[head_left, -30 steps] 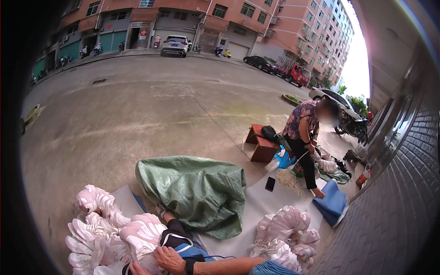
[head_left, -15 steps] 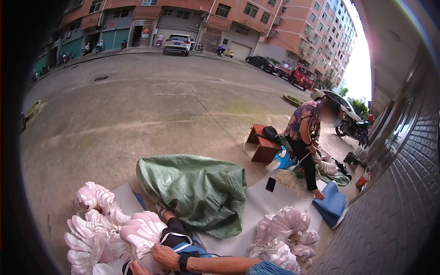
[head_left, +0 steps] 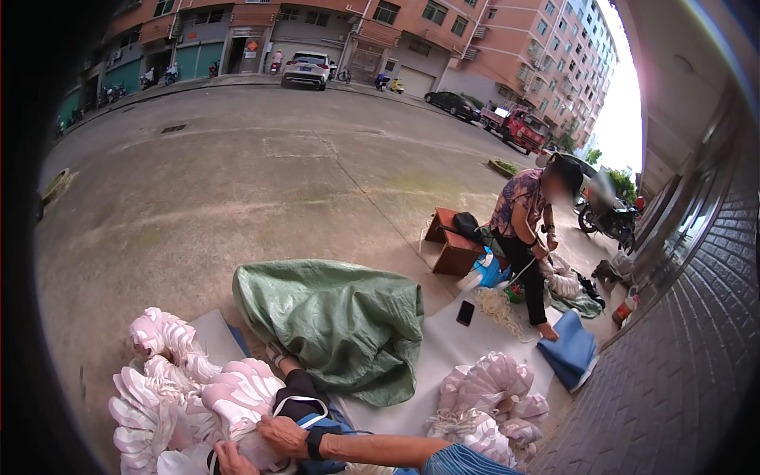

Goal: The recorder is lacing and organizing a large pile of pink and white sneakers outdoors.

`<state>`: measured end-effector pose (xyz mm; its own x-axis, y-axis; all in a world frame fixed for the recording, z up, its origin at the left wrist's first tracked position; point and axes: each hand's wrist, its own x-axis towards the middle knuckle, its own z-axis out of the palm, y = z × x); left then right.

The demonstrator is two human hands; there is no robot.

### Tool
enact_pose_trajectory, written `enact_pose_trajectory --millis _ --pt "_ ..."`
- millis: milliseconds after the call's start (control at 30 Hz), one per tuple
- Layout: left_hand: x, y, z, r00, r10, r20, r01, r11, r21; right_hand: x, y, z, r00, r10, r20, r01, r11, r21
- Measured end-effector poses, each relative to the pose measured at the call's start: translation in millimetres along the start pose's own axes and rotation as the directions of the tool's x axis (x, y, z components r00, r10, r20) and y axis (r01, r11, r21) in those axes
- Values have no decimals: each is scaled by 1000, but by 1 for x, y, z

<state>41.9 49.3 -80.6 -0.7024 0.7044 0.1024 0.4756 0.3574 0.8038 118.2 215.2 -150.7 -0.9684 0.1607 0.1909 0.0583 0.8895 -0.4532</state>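
At the lower edge, a fanned stack of pink-and-white pieces that look like shoe uppers point(head_left: 241, 392) lies against my lap. My right hand point(head_left: 283, 437), with a black band on its wrist, has its fingers closed on the near edge of this stack. Just left of it, my left hand point(head_left: 235, 459) is bent around the same edge, partly cut off by the frame. A white strap point(head_left: 307, 402) loops over my dark-clothed leg beside the right hand. More bundled uppers point(head_left: 142, 412) are heaped to the left.
A green woven sack point(head_left: 332, 324) spreads ahead of my leg. Another bundle of uppers point(head_left: 491, 396) rests on the pale sheet point(head_left: 427, 356), with a phone point(head_left: 465, 313) and cord point(head_left: 499, 310) beyond. A co-worker point(head_left: 522, 214) sits near a wooden stool point(head_left: 455, 252); a brick wall point(head_left: 673, 340) runs along the right.
Both my hands stay at the stack's near edge, the right shifted slightly left; more of the left hand shows. The co-worker's head has moved left, and the view has shifted a little.
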Motion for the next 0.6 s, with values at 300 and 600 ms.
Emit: enact_pose_trajectory --millis 300,600 --pt "3 2 -5 957 142 251 -252 836 487 -9 -15 -17 992 -127 -19 124 987 -101" --pt "13 -12 5 938 259 230 -346 729 591 11 -31 -26 998 -50 39 63 871 -488"
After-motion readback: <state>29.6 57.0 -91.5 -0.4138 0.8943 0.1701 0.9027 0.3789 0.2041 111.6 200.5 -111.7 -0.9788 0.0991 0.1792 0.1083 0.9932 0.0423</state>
